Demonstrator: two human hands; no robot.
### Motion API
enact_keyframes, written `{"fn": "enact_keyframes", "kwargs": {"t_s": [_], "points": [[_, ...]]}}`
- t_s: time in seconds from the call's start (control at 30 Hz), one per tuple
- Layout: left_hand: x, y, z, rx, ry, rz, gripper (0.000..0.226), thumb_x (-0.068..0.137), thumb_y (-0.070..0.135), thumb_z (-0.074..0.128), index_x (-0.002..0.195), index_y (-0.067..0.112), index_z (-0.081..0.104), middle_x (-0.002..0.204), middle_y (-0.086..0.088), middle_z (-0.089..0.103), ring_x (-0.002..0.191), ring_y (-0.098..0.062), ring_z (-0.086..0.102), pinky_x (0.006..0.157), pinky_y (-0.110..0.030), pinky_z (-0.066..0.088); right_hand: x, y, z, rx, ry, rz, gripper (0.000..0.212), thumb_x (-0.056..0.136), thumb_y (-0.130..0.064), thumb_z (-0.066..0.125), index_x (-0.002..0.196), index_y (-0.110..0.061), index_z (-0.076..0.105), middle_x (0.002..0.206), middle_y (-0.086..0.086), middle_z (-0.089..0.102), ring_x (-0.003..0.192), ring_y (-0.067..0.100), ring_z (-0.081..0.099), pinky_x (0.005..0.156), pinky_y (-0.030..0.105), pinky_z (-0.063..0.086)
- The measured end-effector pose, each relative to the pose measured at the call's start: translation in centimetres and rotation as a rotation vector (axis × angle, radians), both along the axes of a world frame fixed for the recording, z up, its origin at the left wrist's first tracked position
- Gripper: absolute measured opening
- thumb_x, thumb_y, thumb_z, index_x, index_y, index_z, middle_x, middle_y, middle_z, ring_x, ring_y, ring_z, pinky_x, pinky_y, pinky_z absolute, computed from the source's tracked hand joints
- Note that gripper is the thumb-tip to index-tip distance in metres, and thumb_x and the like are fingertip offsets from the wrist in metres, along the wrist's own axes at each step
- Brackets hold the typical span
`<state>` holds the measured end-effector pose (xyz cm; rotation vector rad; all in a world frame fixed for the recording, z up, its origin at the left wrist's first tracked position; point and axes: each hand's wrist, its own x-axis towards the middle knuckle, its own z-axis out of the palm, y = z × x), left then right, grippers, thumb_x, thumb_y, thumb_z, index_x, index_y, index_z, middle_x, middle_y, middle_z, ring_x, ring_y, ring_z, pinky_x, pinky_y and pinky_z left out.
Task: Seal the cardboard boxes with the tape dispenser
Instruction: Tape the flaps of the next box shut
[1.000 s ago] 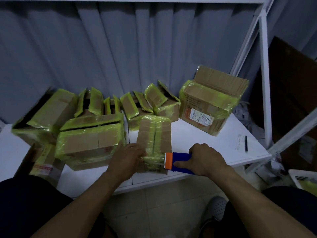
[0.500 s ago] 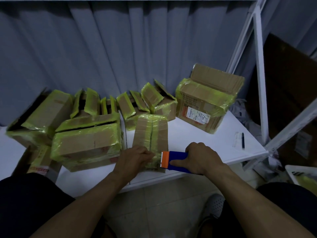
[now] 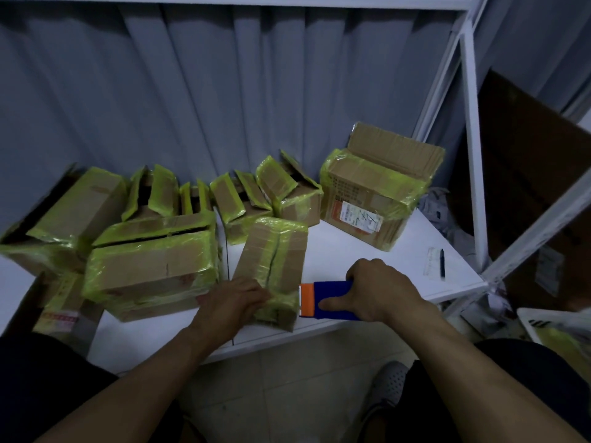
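Your left hand (image 3: 233, 302) holds the near end of a small cardboard box (image 3: 275, 257), fingers bent over its top, steadying it at the front edge of the white table (image 3: 351, 247). The box lies lengthwise, pointing away from you, with yellow-green tape running along its closed top seam. Your right hand (image 3: 380, 292) is wrapped tight around the blue tape dispenser (image 3: 329, 298), thumb along its near side, and the orange head of the tool meets the box's right face near the front corner. Just left of the box sits a larger carton (image 3: 150, 266), banded in the same tape, its top flaps not quite flush. Behind it, more taped boxes (image 3: 240, 203) stand in a row with flaps raised, and a big carton with a shipping label (image 3: 374, 193) sits at the back right, one flap up. A pen (image 3: 442, 266) lies near the table's right edge, beside the white shelf frame (image 3: 470, 155). A grey curtain (image 3: 224, 91) hangs behind.
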<state>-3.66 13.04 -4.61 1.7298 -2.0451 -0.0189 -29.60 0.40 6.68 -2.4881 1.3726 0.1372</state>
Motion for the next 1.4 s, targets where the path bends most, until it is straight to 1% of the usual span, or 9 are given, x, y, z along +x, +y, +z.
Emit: {"fn": "enact_keyframes", "kwargs": {"t_s": [0.1,0.27,0.4,0.47,0.6,0.77,1.0,1.3,1.4], "points": [[-0.4,0.4,-0.4,0.005,0.048,0.004,0.018,0.096,0.019,0.057,0.108,0.026,0.068,0.102,0.007,0.065,0.093,-0.013,0.062,0.077,-0.030,0.051,0.7,-0.2,-1.1,0.046,0.025,-0.013,0.064,0.066,-0.079,0.075,0.087,-0.021,0.061,0.081,-0.006,0.061,0.074,0.014,0.062,0.060,0.027,0.045],[-1.7,0.7,-0.3,0.081,-0.072,0.046,0.080,0.074,-0.009,0.065,0.138,0.038,0.054,0.102,0.002,0.058,0.095,-0.016,0.055,0.075,-0.030,0.046,1.3,-0.5,-2.1,0.030,0.040,-0.001,0.067,0.068,-0.079,0.073,0.095,-0.019,0.062,0.093,-0.003,0.066,0.083,0.019,0.065,0.067,0.031,0.050],[-2.8,0.5,0.2,0.036,-0.058,0.070,0.032,0.089,0.036,0.064,0.121,0.036,0.066,0.115,0.007,0.062,0.108,-0.012,0.056,0.088,-0.028,0.047,1.4,-0.3,-2.1,0.010,0.058,0.015,0.065,0.070,-0.080,0.071,0.094,-0.021,0.058,0.088,-0.006,0.060,0.080,0.017,0.062,0.066,0.030,0.047],[-3.2,0.1,0.2,0.044,-0.041,0.079,0.034,0.090,0.049,0.058,0.117,0.034,0.069,0.112,0.009,0.067,0.101,-0.010,0.061,0.086,-0.029,0.053,1.4,-0.3,-2.2,0.002,0.054,0.016,0.066,0.070,-0.080,0.071,0.095,-0.021,0.059,0.089,-0.006,0.061,0.080,0.017,0.063,0.066,0.029,0.047],[-3.7,-0.2,-0.3,0.032,-0.171,0.052,0.036,0.077,0.023,0.083,0.110,0.034,0.074,0.095,0.008,0.068,0.083,-0.012,0.061,0.067,-0.025,0.050,1.2,-0.2,-2.8,0.013,0.047,0.019,0.070,0.069,-0.083,0.070,0.097,-0.019,0.063,0.091,-0.004,0.064,0.081,0.017,0.065,0.066,0.030,0.050],[-2.3,-0.2,0.1,-0.002,-0.134,0.081,0.054,0.069,0.011,0.088,0.116,0.033,0.073,0.094,0.009,0.067,0.083,-0.012,0.061,0.066,-0.020,0.040,0.6,-0.1,-2.4,0.076,-0.051,0.031,0.062,0.069,-0.081,0.072,0.087,-0.022,0.062,0.076,-0.010,0.058,0.072,0.011,0.063,0.060,0.025,0.046],[-1.8,-0.2,-0.3,-0.008,-0.061,0.091,0.054,0.068,0.009,0.088,0.114,0.033,0.073,0.099,0.008,0.069,0.090,-0.014,0.064,0.066,-0.024,0.053,-1.9,0.0,-2.4,0.119,-0.093,-0.007,0.059,0.068,-0.083,0.071,0.075,-0.026,0.058,0.071,-0.009,0.061,0.065,0.007,0.062,0.057,0.023,0.046],[-3.1,-0.1,-0.8,-0.019,0.052,0.131,0.042,0.082,0.009,0.078,0.118,0.029,0.072,0.100,0.006,0.065,0.094,-0.016,0.060,0.072,-0.023,0.047,-0.6,-0.7,-5.8,0.108,-0.010,-0.040,0.064,0.074,-0.083,0.065,0.092,-0.022,0.060,0.085,-0.005,0.062,0.076,0.013,0.063,0.064,0.026,0.049],[-3.6,0.0,-1.1,-0.001,0.189,0.168,0.031,0.089,0.023,0.069,0.119,0.029,0.071,0.104,0.009,0.060,0.098,-0.009,0.054,0.081,-0.026,0.049,0.6,-0.5,-6.3,0.049,0.038,-0.015,0.067,0.076,-0.086,0.059,0.094,-0.022,0.059,0.091,-0.003,0.066,0.076,0.015,0.062,0.067,0.029,0.051]]}}
